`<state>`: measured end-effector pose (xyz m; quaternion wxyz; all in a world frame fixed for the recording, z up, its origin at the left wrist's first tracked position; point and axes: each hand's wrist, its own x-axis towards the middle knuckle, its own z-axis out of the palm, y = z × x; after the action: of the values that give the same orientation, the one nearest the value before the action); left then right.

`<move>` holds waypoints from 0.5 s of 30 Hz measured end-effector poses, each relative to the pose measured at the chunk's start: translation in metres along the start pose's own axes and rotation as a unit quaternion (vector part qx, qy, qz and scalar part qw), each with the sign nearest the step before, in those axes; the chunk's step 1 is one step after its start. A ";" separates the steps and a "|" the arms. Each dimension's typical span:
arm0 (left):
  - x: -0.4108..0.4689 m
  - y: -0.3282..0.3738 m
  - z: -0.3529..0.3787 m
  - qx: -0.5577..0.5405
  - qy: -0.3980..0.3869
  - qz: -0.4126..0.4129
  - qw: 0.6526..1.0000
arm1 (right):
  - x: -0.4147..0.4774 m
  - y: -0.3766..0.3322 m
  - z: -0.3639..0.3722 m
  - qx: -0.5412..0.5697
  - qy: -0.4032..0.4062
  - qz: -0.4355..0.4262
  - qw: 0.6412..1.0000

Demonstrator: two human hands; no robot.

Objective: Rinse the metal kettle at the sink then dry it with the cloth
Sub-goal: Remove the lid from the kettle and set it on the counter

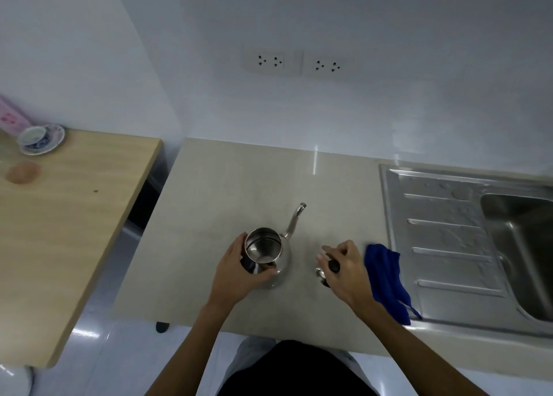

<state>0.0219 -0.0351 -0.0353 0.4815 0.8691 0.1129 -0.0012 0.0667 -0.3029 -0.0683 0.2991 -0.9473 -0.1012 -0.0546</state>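
Observation:
The metal kettle (264,250) stands upright on the beige counter (224,201), its top uncovered and its thin spout pointing away from me. My left hand (236,268) grips its near left side at the dark handle. My right hand (344,265) holds the kettle's metal lid (324,271) by its black knob, just right of the kettle and low over the counter. A blue cloth (386,279) lies crumpled on the counter right of that hand, at the edge of the steel sink (514,246).
The sink's ribbed drainboard (443,240) carries water drops; its basin is at the far right. A wooden table (74,216) stands left across a gap, with a cup and saucer (40,138) and a pink box. Wall sockets (299,63) sit above the counter.

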 end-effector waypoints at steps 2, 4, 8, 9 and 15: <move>-0.001 0.001 0.000 0.003 0.000 -0.001 1.000 | -0.008 0.015 0.005 -0.043 -0.006 0.002 0.999; -0.001 0.002 -0.001 0.005 -0.005 -0.006 1.000 | -0.013 0.024 0.009 -0.067 -0.017 0.009 0.998; -0.001 0.000 -0.002 -0.003 -0.011 -0.016 1.000 | -0.018 0.032 0.020 -0.065 -0.070 0.037 0.995; -0.001 0.000 -0.002 -0.004 -0.011 -0.019 1.000 | -0.019 0.033 0.023 -0.064 -0.076 0.035 0.994; -0.002 0.001 -0.002 -0.012 -0.020 -0.038 0.999 | -0.025 0.037 0.033 -0.071 -0.095 -0.007 0.993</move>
<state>0.0202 -0.0341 -0.0331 0.4940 0.8581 0.1357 -0.0355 0.0519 -0.3173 -0.1199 0.2198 -0.9662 -0.1321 0.0264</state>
